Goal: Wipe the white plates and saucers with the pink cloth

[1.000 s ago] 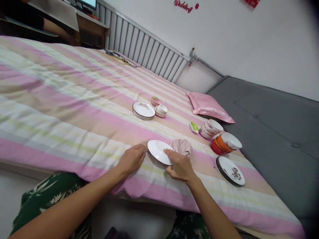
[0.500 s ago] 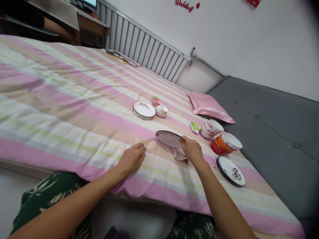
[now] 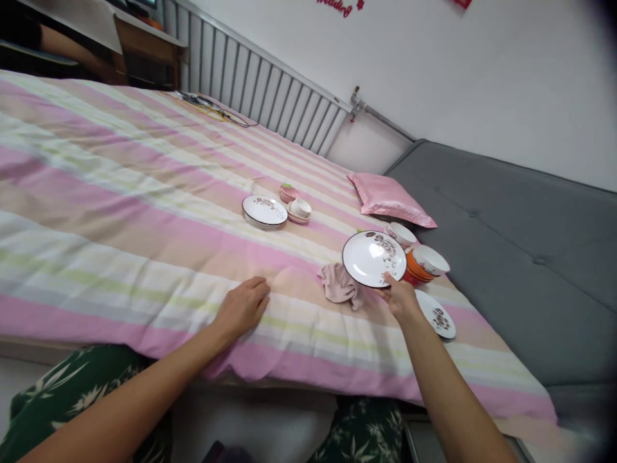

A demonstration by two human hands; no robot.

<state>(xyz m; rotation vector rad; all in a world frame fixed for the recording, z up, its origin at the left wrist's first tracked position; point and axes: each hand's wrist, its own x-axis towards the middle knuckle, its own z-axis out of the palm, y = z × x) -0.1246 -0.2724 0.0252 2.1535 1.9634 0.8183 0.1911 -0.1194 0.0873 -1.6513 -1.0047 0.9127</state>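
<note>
My right hand grips the rim of a white plate with a dark edge and brown flower pattern, fingers underneath and thumb on top. The plate is held tilted above the bed, in front of some bowls. A crumpled pink cloth lies left of and below it. My left hand rests on the striped bedspread, fingers loosely curled with nothing visible in them. Close to my right wrist is a stack of similar plates, partly hidden by the arm.
Another plate stack stands farther back, beside small white bowls and pink bowls. Orange and red bowls and white bowls stand near the grey headboard. A pink pillow and cables lie beyond.
My right hand has moved right with the plate and turned it so its patterned face shows more. The pink cloth is uncovered. The view has shifted slightly; my left hand stays on the bed.
</note>
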